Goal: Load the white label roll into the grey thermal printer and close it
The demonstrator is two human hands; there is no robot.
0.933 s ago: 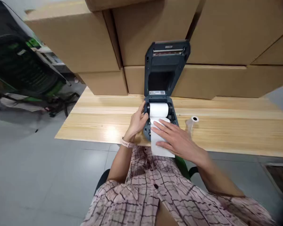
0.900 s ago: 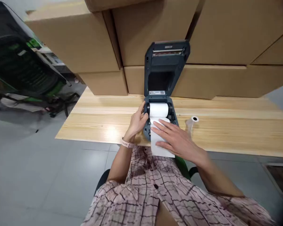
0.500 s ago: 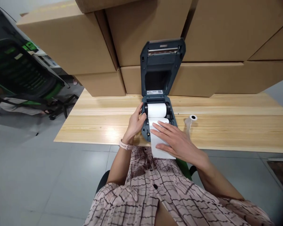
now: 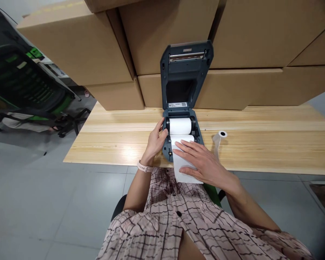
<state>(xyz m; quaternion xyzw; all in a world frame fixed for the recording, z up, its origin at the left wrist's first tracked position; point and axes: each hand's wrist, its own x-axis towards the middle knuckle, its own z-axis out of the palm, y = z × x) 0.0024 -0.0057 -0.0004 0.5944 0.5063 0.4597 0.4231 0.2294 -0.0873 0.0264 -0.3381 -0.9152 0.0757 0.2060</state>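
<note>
A dark grey label printer [image 4: 166, 153] stands at the table's front edge with its lid [image 4: 182, 77] raised. Inside it sits a white paper roll [image 4: 180, 126], and a white paper strip [image 4: 182, 172] runs from it over the printer's front and past the table edge. My left hand [image 4: 155, 143] grips the printer's left side, thumb on the rim and fingers along the outer wall. Flat on the strip lies my right hand [image 4: 199, 159], fingers stretched out and pressed lightly to the paper; its palm hides part of the printer's front right.
Right of the printer, a small paper roll [image 4: 222, 134] with a loose tail lies on the wooden table [image 4: 273, 144]. Stacked cardboard boxes [image 4: 78, 54] line the table's back, close behind the lid. An office chair [image 4: 29, 83] stands on the floor at left, with part of another person near it.
Both hands keep their places on the printer and the paper strip. Only the camera view has shifted slightly.
</note>
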